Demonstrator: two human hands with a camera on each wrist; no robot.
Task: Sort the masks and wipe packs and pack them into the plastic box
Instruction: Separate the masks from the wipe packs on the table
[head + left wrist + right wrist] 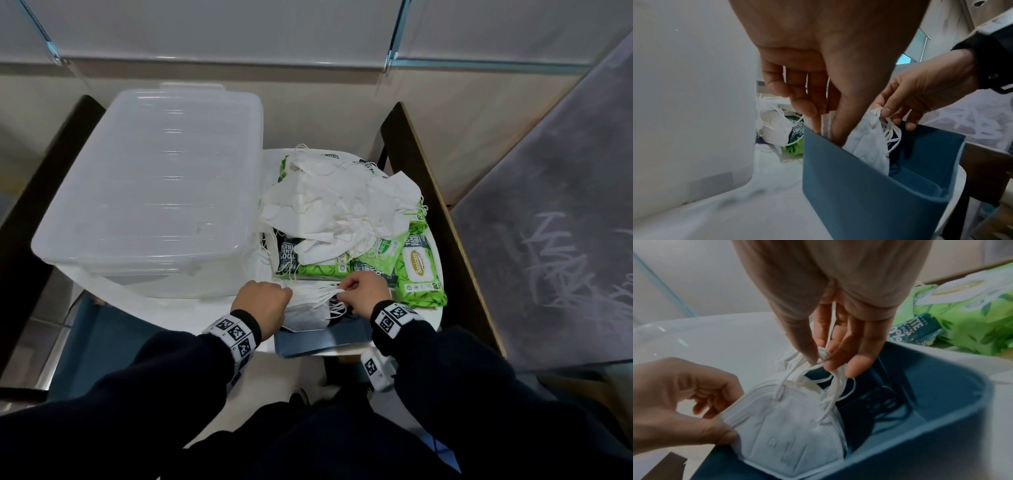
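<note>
Fingers [830,356] of the right hand [363,291] pinch the ear loops; the left hand [262,303] grips the mask stack [789,434].
The stack stands upright, half inside the blue bin [859,194], directly below both hands.

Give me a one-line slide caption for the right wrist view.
Both hands lower a stack of masks into the blue bin, right hand pinching the ear loops.

Lidded plastic box [154,185] blocks the left; mask pile [339,205] crowds the right.
</note>
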